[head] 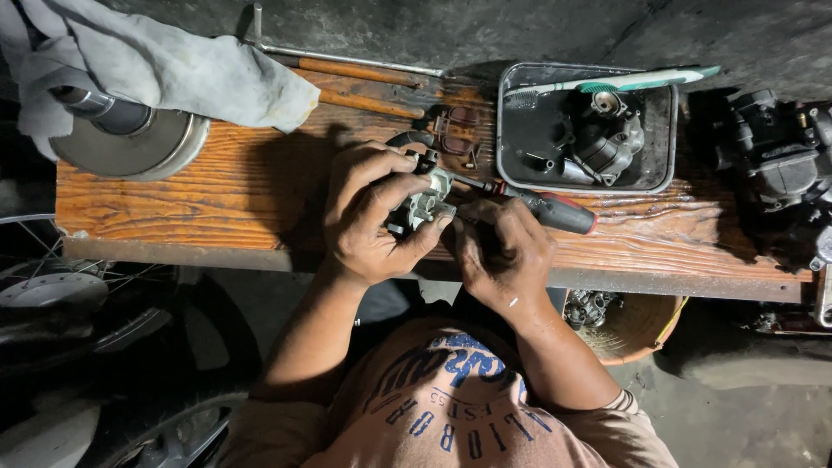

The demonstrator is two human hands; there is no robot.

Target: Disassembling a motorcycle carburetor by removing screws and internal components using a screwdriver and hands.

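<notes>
Your left hand [368,217] is wrapped around a small silver-grey metal engine part [425,204], fingers curled over its top and thumb pressed against its near side, holding it just above the wooden bench [217,191] near the front edge. Your right hand [498,251] is closed close beside the part, its fingers bunched at the right side of it; a screwdriver [537,204] with a black and red handle lies across the back of those fingers, its shaft pointing left into the part. You cannot tell from this view whether the right hand actually grips the screwdriver or only steadies the part beneath it.

Behind your hands, some small dark pieces and a short black hose [412,139] sit on the wood. Further right stands a metal tray [511,165] holding a dark carburettor body [602,134], with a white and green toothbrush [624,82] resting across its rim. At the far left a round metal disc [130,143] sits under a grey rag [165,65], and long thin rods [364,74] lie along the back edge. Another dark engine assembly [776,165] sits at the right end of the bench, and a spoked wheel [52,277] shows down at your left
</notes>
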